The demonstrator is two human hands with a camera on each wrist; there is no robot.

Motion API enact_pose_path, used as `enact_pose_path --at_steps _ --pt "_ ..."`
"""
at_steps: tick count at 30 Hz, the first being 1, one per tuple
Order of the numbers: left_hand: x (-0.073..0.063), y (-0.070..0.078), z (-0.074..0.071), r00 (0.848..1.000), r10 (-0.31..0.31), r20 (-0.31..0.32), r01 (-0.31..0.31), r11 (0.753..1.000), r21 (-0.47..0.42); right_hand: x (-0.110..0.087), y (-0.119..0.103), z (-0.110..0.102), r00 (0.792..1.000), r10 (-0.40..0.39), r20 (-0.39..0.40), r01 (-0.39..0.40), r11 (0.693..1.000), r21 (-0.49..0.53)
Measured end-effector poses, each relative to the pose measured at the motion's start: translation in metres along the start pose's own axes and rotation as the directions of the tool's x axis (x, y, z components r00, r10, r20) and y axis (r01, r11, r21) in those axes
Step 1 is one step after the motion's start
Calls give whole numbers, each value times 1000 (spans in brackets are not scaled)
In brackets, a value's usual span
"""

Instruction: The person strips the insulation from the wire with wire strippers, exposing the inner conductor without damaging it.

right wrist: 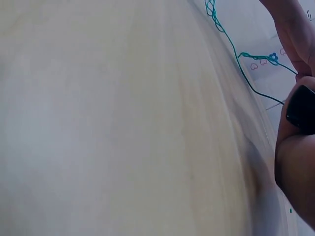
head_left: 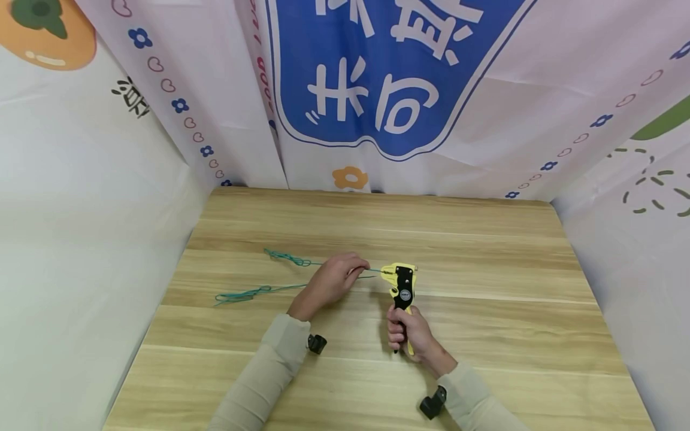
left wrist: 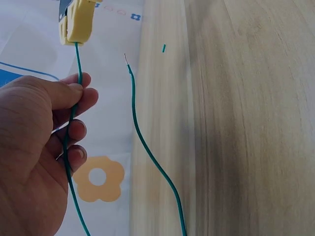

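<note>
My left hand (head_left: pixel 334 280) pinches a green wire (left wrist: pixel 78 61) between thumb and forefinger. The tip of this wire enters the yellow head of a wire stripper (head_left: pixel 404 284). My right hand (head_left: pixel 414 330) grips the stripper's handles and holds the tool upright, its head towards the left hand. A second green wire (left wrist: pixel 138 128) runs beside and below the left hand; its end shows bare metal strands. In the right wrist view the black handle end (right wrist: pixel 302 110) sticks out of the right hand, and the tool's head is hidden.
Both wires trail left into looped bundles, one farther back (head_left: pixel 288 257) and one nearer (head_left: pixel 242 296). A small green piece of insulation (left wrist: pixel 164 48) lies on the wooden table (head_left: pixel 485 239). Printed cloth walls (head_left: pixel 528 120) stand around the table's back and sides.
</note>
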State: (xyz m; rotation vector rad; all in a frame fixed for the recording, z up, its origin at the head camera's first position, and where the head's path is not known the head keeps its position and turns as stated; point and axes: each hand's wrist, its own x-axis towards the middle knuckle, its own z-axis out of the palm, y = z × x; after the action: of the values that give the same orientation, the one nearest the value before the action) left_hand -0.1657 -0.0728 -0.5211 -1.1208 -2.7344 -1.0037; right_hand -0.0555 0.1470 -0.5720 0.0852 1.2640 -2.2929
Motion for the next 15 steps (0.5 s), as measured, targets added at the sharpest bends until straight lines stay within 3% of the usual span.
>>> enact_pose_path --at_steps 9,15 --pt "3 0 1 1000 -15 11 15 999 28 3 3 5 1000 -28 -1 28 999 32" --pt "0 -1 1 998 -52 23 52 998 33 6 3 2 998 -10 58 6 997 72"
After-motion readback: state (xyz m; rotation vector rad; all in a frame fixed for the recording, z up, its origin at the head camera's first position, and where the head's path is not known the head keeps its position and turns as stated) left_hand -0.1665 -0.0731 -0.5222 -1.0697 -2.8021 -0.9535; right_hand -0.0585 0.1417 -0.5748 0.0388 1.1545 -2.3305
